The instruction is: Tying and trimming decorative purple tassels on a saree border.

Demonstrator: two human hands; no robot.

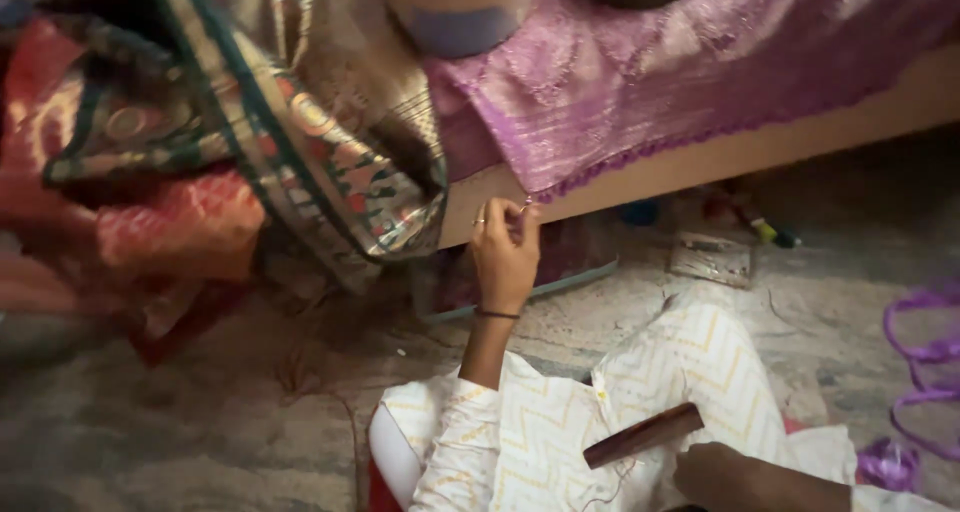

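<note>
Bare stone floor (180,422) runs under a bed draped in purple cloth (700,62). Her left hand (505,257) pinches something tiny at the cloth's corner, just above the fingertips; best kept taut. Below, the right hand (715,472) lies beside a brown stick (643,435), grip unclear.

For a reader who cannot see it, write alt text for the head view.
A person's left hand pinches the edge of a purple cloth draped over a wooden ledge. Their right hand rests beside a brown wooden stick on their lap; patterned fabrics hang at left.
</note>
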